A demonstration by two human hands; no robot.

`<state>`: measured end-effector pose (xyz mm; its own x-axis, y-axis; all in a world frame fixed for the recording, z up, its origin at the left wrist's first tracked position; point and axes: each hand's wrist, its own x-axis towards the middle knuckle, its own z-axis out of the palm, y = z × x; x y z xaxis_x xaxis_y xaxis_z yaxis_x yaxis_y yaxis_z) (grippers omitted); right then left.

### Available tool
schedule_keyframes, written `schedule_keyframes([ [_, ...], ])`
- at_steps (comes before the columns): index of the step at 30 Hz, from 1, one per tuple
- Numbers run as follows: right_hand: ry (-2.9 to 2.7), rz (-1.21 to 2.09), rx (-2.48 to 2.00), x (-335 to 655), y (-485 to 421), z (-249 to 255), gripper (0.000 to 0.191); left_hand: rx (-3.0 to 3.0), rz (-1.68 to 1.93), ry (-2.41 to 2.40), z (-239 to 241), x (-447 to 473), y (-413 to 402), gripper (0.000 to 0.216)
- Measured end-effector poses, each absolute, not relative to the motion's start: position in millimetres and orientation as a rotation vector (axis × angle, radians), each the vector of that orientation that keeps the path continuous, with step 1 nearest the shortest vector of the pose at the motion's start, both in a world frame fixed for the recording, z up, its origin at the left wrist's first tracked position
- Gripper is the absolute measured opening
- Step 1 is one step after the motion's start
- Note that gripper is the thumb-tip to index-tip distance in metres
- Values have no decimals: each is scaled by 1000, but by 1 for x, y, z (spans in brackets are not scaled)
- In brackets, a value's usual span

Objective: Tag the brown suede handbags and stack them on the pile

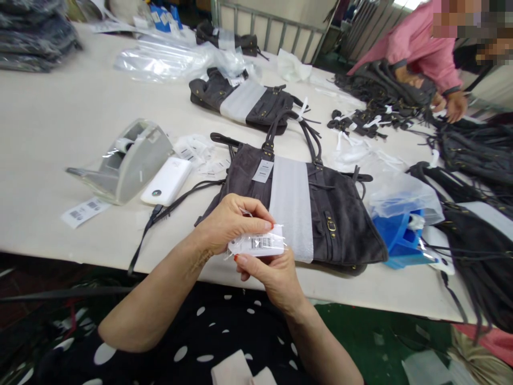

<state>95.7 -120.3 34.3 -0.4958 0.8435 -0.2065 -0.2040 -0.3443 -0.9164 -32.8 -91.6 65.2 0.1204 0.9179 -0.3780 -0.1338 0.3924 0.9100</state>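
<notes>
Between my hands is a white barcode tag [260, 244] in a clear plastic sleeve, held over the table's front edge. My left hand [234, 222] pinches its upper edge. From below, my right hand [272, 272] grips the same tag with the thumb on its face. Just beyond lies a dark grey handbag [344, 214] with a white foam wrap [292, 208] round its middle and its handles pointing away from me. A grey-white hang tag [263, 170] rests on the bag's left part.
Left of the bag are a grey tape dispenser [138, 160], a white power bank [167, 181] with a cable, and a barcode label [85, 212]. A blue dispenser [396, 238] stands at right. Behind lie another wrapped bag [240, 101] and plastic sleeves [160, 59]. A person in pink [417, 43] handles dark straps.
</notes>
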Motion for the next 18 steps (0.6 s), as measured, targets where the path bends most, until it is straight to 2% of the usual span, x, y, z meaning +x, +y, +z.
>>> schedule_keyframes([
  [18,-1151,1927,-906,95,-119,30,13,870,936,1209,63,-32,-92,14],
])
